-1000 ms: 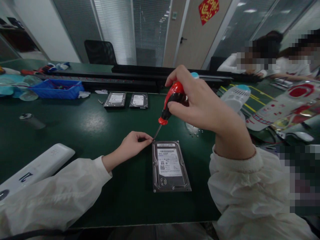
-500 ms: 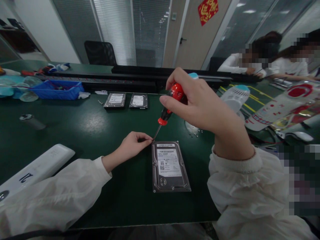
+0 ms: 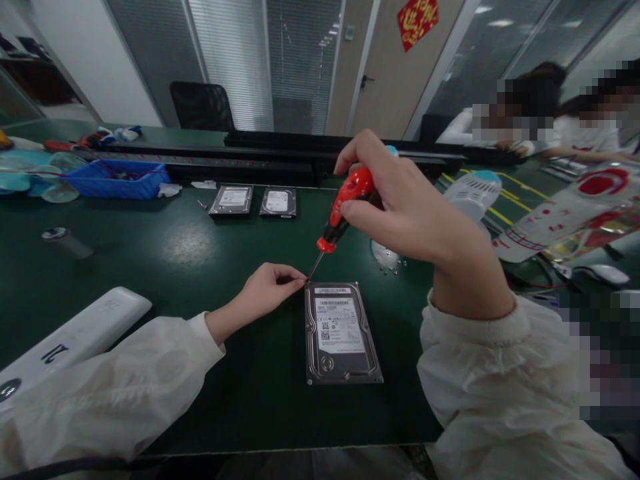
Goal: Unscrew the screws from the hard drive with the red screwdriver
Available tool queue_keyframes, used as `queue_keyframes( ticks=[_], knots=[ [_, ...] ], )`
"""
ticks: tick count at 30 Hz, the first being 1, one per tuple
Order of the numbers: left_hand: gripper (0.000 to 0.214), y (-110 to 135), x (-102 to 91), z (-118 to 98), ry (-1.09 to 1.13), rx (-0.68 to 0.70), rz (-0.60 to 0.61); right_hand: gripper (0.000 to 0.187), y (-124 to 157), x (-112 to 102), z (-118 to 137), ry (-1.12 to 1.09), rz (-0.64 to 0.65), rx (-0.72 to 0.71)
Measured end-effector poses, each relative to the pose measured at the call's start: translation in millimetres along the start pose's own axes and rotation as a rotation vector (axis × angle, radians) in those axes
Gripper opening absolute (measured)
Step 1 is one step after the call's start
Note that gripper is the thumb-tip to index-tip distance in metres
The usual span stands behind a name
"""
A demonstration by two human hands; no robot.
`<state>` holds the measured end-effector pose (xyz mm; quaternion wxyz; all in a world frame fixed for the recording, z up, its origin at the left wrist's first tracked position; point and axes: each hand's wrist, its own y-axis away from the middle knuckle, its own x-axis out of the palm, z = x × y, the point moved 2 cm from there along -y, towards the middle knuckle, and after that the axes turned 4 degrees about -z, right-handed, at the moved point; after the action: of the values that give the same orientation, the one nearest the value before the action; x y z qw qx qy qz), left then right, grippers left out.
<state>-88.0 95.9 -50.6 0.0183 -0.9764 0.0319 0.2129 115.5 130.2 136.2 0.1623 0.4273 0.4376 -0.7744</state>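
Note:
A hard drive lies label side up on the green table in front of me. My right hand is closed around the red and black handle of a screwdriver. The tool leans, its shaft pointing down to the drive's far left corner. Thumb and fingertips of my left hand are pinched together at that same corner, beside the screwdriver's tip. Whatever they pinch is too small to make out. Several tiny screws lie on the table behind the drive, near a clear round dish partly hidden by my right hand.
Two more hard drives lie farther back. A blue bin stands at the back left, a metal cylinder before it. A long white device lies by my left sleeve. Bottles, cables and a white fan-like device crowd the right.
My right hand has shifted its grip a little on the screwdriver handle, the thumb now higher up along it. The left hand and the hard drive stay where they were.

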Motion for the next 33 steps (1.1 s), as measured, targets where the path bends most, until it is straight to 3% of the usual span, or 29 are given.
queue_keyframes(
  ticks=[5,15,18,33],
  knots=[
    [0.026,0.5,-0.3,-1.5,-0.002,-0.004,0.004,0.027,-0.9,0.5,0.0,-0.005,-0.025,0.032],
    [0.026,1.6,-0.6,-3.4,0.002,-0.004,0.019,0.011,-1.2,-1.0,3.3,-0.048,-0.034,-0.026],
    [0.027,1.7,-0.9,-4.5,0.004,0.001,0.019,0.027,-1.6,1.7,-0.3,0.015,-0.05,0.018],
    [0.029,2.4,-1.5,-6.3,0.045,-0.012,0.014,0.023,-0.2,1.8,2.0,-0.005,-0.015,0.004]
  ],
)
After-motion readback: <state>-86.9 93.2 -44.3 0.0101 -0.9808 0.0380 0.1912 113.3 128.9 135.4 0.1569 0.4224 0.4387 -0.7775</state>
